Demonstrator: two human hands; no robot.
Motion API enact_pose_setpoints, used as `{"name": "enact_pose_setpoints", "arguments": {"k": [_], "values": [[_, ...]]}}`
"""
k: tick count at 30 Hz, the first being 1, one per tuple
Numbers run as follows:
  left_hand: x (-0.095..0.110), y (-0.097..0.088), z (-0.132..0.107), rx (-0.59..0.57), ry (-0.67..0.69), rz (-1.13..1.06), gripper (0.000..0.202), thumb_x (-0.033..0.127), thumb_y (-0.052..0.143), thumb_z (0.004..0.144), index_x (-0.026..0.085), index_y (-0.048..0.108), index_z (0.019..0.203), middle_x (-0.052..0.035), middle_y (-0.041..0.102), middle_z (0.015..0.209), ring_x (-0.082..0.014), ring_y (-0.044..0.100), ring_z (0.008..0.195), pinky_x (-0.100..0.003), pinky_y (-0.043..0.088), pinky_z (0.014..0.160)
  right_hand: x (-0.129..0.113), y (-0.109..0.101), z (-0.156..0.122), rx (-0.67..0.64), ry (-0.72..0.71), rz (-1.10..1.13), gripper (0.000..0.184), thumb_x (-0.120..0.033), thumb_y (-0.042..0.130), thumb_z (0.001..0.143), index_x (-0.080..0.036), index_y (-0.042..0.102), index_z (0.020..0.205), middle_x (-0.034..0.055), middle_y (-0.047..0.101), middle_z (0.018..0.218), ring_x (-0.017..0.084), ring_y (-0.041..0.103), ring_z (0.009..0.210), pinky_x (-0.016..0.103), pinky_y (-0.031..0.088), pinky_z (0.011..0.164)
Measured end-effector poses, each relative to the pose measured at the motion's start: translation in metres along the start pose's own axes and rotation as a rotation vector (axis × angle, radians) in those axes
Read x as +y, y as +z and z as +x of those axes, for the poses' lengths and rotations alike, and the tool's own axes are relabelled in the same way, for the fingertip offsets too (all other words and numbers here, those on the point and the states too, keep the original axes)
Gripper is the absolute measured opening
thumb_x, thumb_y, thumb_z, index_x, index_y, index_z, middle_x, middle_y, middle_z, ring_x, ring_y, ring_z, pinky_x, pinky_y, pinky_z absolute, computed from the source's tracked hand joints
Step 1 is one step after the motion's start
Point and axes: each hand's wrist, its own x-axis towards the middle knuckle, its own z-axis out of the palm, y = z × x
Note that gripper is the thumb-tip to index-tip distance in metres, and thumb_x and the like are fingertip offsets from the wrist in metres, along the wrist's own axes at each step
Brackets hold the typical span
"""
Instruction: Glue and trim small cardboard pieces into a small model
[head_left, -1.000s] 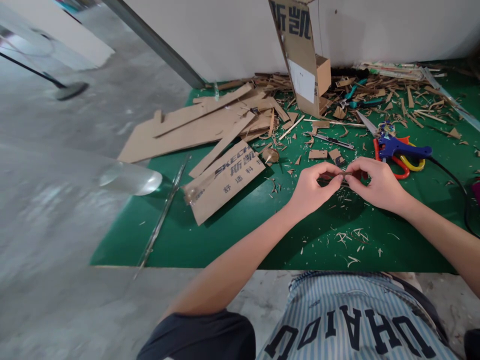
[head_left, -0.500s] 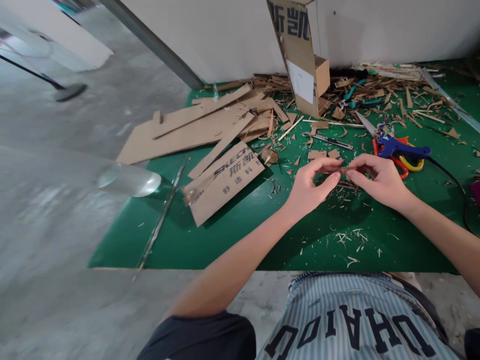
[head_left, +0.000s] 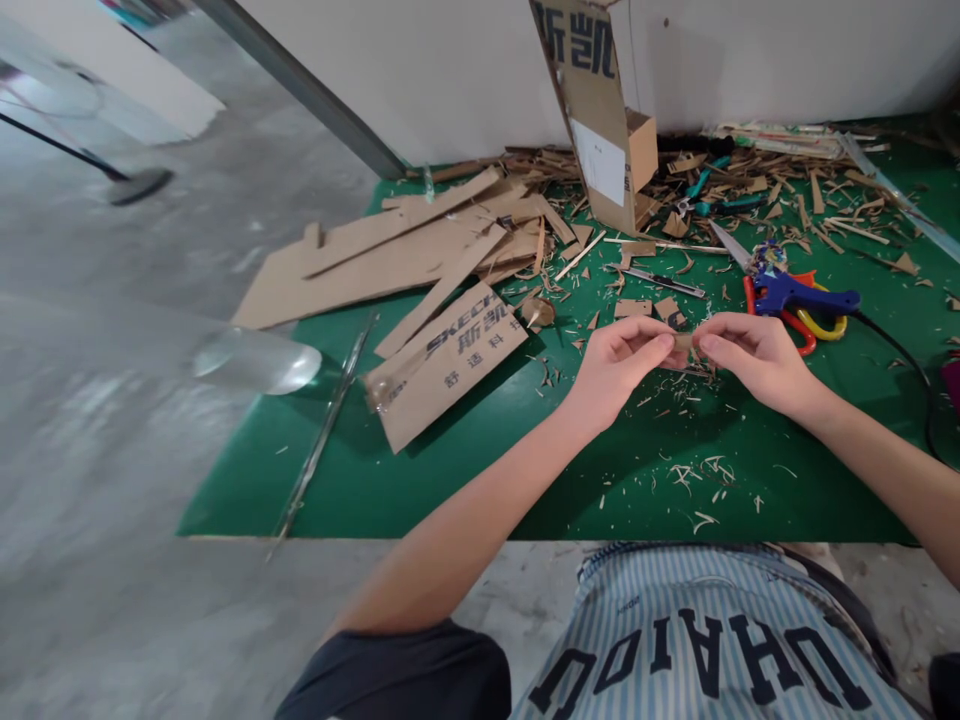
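Observation:
Between my fingertips is a small piece of cardboard (head_left: 683, 342), held over the green table. My left hand (head_left: 616, 370) pinches its left end with thumb and fingers. On the other end, my right hand (head_left: 754, 362) closes thumb and forefinger. Just beyond my hands lie small cardboard scraps (head_left: 634, 309) and a utility knife (head_left: 664, 283). To the right of them, a blue hot glue gun (head_left: 806, 295) rests across scissors (head_left: 801, 335) with red and yellow handles. Thin pale shavings (head_left: 705, 472) are scattered in front of my hands.
A tall cardboard stand (head_left: 600, 130) rises at the back. Large cardboard sheets (head_left: 360, 265) and a printed cardboard piece (head_left: 454, 370) lie left. A clear bottle (head_left: 259, 362) and glue sticks (head_left: 324, 440) are near the left edge. Teal-handled pliers (head_left: 705, 190) sit among scraps at the back.
My left thumb has shifted up and now presses on the cardboard piece's near side. The piece has turned slightly between my fingers. Things on the table have stayed put.

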Motion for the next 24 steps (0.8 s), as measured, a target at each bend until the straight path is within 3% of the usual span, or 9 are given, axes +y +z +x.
{"name": "enact_pose_setpoints", "arguments": {"k": [4, 8, 18, 24], "values": [[0.0014, 0.0029, -0.0021, 0.003, -0.108, -0.107, 0.027, 0.043, 0.083, 0.074, 0.020, 0.072, 0.084, -0.0011, 0.077, 0.078, -0.0160, 0.075, 0.075, -0.034, 0.064, 0.080, -0.0022, -0.0007, -0.0009, 0.006, -0.021, 0.003, 0.024, -0.042, 0.068, 0.089, -0.020, 0.072, 0.081, 0.0005, 0.066, 0.070, 0.011, 0.055, 0.061, 0.026, 0.043, 0.054], [0.0036, 0.0051, -0.0037, 0.019, -0.134, -0.106, 0.026, 0.042, 0.083, 0.074, 0.019, 0.073, 0.082, -0.0023, 0.078, 0.078, -0.0146, 0.075, 0.073, -0.031, 0.063, 0.078, -0.0003, 0.0003, -0.0012, -0.001, -0.019, -0.029, 0.019, -0.038, 0.072, 0.086, -0.019, 0.073, 0.084, 0.0024, 0.071, 0.078, 0.013, 0.060, 0.067, 0.028, 0.048, 0.060], [0.0002, 0.0056, -0.0035, 0.048, -0.103, -0.066, 0.023, 0.042, 0.083, 0.076, 0.020, 0.077, 0.080, -0.0017, 0.077, 0.076, -0.0135, 0.073, 0.073, -0.030, 0.063, 0.079, 0.0027, 0.0032, -0.0009, 0.024, -0.051, -0.116, 0.019, -0.035, 0.068, 0.086, -0.017, 0.072, 0.083, 0.0033, 0.071, 0.077, 0.013, 0.059, 0.064, 0.028, 0.047, 0.057], [0.0007, 0.0050, -0.0044, 0.014, 0.007, 0.055, 0.018, 0.038, 0.077, 0.082, 0.020, 0.076, 0.084, -0.0022, 0.077, 0.079, -0.0137, 0.073, 0.074, -0.029, 0.064, 0.076, 0.0011, 0.0031, -0.0015, 0.019, -0.055, -0.166, 0.015, -0.032, 0.065, 0.088, -0.018, 0.070, 0.082, 0.0038, 0.071, 0.079, 0.014, 0.061, 0.068, 0.030, 0.050, 0.061]]}}
